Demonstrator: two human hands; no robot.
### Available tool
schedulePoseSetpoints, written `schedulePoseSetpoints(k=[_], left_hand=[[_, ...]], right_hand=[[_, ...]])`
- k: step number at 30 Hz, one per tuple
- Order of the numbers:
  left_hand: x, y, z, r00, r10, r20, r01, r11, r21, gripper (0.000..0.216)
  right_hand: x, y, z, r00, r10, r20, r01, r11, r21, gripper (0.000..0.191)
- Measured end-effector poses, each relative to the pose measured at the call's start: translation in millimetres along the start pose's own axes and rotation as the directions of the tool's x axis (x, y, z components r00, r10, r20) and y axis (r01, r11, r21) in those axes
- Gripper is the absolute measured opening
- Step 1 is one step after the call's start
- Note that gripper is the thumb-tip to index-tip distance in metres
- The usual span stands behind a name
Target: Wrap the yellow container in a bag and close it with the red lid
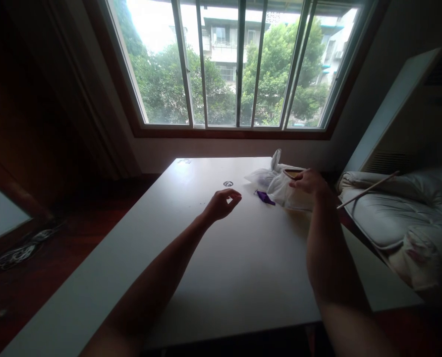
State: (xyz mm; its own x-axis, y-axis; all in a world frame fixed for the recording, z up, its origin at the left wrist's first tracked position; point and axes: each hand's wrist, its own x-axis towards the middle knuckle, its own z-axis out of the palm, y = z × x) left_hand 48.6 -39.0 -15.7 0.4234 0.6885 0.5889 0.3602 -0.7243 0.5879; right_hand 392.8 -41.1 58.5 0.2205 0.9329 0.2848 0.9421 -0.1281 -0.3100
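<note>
My left hand (221,204) hovers over the white table (213,263), its thumb and fingers curled toward each other in a loose pinch; I cannot make out anything in it. My right hand (309,182) rests on a clear plastic bag (285,191) near the table's far right edge, fingers bent onto its top by a brown thing inside. A small purple object (265,198) lies on the table between the two hands, just left of the bag. A small dark ring-like mark (228,184) sits beyond my left hand.
A second crumpled plastic bag (263,175) lies behind the first. A large window (236,64) faces trees and buildings. A padded white cushion (395,213) with a thin stick (369,190) stands right of the table. Dark wood floor and cables (20,250) lie on the left.
</note>
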Motion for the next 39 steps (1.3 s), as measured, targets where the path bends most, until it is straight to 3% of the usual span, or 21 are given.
schedulePoseSetpoints(k=[4, 9, 11, 14, 16, 18, 20, 23, 26, 28, 33, 39], left_hand=[[-1, 0, 0, 1.000, -0.007, 0.012, 0.007, 1.000, 0.005, 0.029], [0, -3, -2, 1.000, -0.007, 0.008, 0.007, 1.000, 0.019, 0.029], [0, -7, -3, 1.000, -0.014, 0.000, 0.014, 0.999, 0.042, 0.030], [1, -16, -6, 0.994, -0.101, -0.029, 0.104, 0.984, 0.147, 0.036], [0, -22, -9, 0.977, -0.196, -0.079, 0.210, 0.943, 0.259, 0.044], [-1, -29, -12, 0.953, -0.268, -0.141, 0.301, 0.881, 0.366, 0.052], [-2, -37, -15, 0.932, -0.316, -0.179, 0.363, 0.818, 0.446, 0.059], [-6, -54, -16, 0.890, -0.422, -0.173, 0.447, 0.738, 0.505, 0.066], [-14, -75, -13, 0.850, -0.514, -0.116, 0.493, 0.696, 0.523, 0.066], [-20, -87, -9, 0.851, -0.517, -0.094, 0.479, 0.690, 0.543, 0.065], [-36, -103, 0, 0.887, -0.455, -0.075, 0.412, 0.709, 0.572, 0.063], [-46, -103, 4, 0.865, -0.500, -0.048, 0.438, 0.703, 0.560, 0.063]], right_hand=[[8, 13, 9, 0.999, -0.008, 0.038, 0.007, 1.000, 0.025, 0.020], [9, 13, 8, 0.985, 0.130, 0.109, -0.124, 0.990, -0.060, 0.017], [5, 5, 4, 0.988, 0.141, 0.068, -0.134, 0.986, -0.098, 0.026], [-4, -23, 3, 0.992, -0.057, -0.116, 0.051, 0.997, -0.054, 0.049], [-10, -51, 12, 0.947, -0.237, -0.214, 0.249, 0.968, 0.030, 0.056], [-15, -82, 32, 0.892, -0.358, -0.278, 0.399, 0.910, 0.109, 0.061], [-20, -108, 63, 0.863, -0.406, -0.301, 0.465, 0.871, 0.160, 0.063], [-26, -130, 116, 0.894, -0.405, -0.194, 0.438, 0.880, 0.181, 0.063], [-33, -133, 158, 0.921, -0.390, -0.014, 0.387, 0.908, 0.160, 0.065], [-37, -129, 177, 0.931, -0.358, 0.066, 0.346, 0.927, 0.147, 0.064], [-42, -119, 198, 0.934, -0.290, 0.207, 0.269, 0.955, 0.125, 0.063], [-43, -111, 206, 0.934, -0.254, 0.251, 0.237, 0.967, 0.100, 0.063]])
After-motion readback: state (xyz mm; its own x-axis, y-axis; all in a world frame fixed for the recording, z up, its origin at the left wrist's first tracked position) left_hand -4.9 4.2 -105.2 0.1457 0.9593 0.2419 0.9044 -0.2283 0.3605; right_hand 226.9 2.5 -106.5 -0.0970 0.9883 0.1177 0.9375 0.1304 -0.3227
